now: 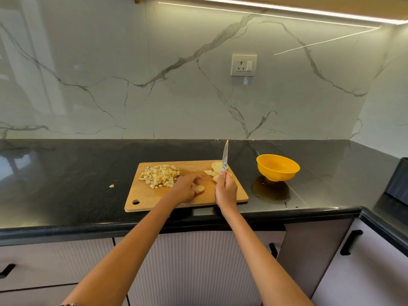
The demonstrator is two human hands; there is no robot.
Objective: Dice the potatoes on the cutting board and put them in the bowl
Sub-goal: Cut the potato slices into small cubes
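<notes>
**Now, knife up over a half-diced board**

From my head camera, looking down: my right hand (225,191) is wrapped around the handle of the kitchen knife (225,160), fingers curled tight on it, and the blade points up and away from me, lifted off the wood. My left hand (185,189) lies on the wooden cutting board (154,195), fingers bent over a few potato slices (199,189) and holding them down against the board — the slices peek out just past my fingertips.

More potato slices (215,167) lie at the far right corner of the board, partly behind the blade. On the far left part of the board sits the pile of diced potato (160,176), well apart from both hands. One stray potato piece (111,185) lies on the black countertop (77,173) just left of the board.

The yellow bowl (277,167) stands on the countertop to the right of the board, near it but not touching — I can see no potato in it. A white wall socket (243,65) sits on the marble backsplash above.
</notes>
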